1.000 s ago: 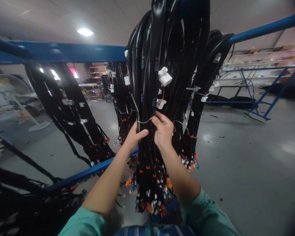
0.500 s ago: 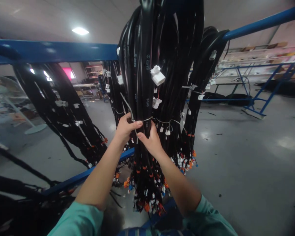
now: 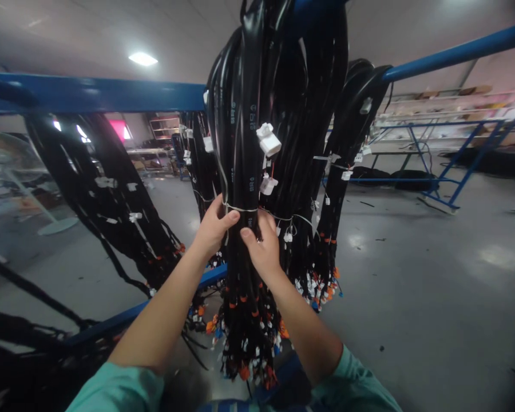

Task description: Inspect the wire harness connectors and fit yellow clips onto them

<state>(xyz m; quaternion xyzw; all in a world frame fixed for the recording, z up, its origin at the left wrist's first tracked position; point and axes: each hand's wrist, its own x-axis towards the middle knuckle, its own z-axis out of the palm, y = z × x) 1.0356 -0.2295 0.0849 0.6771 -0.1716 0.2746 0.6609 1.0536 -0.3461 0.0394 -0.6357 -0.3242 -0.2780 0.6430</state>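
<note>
A thick bundle of black cable harnesses (image 3: 242, 143) hangs from a blue bar at the centre, a pale tie (image 3: 240, 209) around it. My left hand (image 3: 216, 227) grips the bundle's left side at the tie, thumb across the front. From the right, my right hand (image 3: 264, 240) wraps round the same bundle, its thumb in front and its fingers partly hidden behind. White connectors (image 3: 268, 140) hang on the bundle above my right hand. Below both hands the harness ends (image 3: 249, 343) spread out with small white, orange and blue connectors.
More black harnesses hang at the left (image 3: 107, 189) and right (image 3: 347, 143). A blue beam (image 3: 111, 93) crosses the upper left and a blue tube (image 3: 455, 54) the upper right. A lower blue rail (image 3: 124, 317) runs behind my left forearm. A fan stands far left.
The held bundle and both hands sit slightly further left in view. The loose tie end that stood up left of the bundle now lies closer along it. Both hands keep their hold.
</note>
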